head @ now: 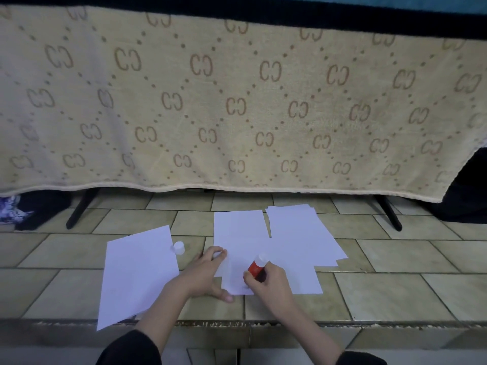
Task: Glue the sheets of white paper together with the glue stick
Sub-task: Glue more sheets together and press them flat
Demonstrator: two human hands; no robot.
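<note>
Glue stick [257,267] in right hand [268,283], uncapped

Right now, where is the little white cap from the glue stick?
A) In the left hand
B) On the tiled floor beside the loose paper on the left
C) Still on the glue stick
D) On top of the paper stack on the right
B: the white cap sits on the tiles at the right edge of the loose sheet, while the right hand grips the uncapped glue stick.

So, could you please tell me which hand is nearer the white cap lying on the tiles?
Left. The left hand rests just beside the cap; the right hand is farther off, holding the glue stick.
</note>
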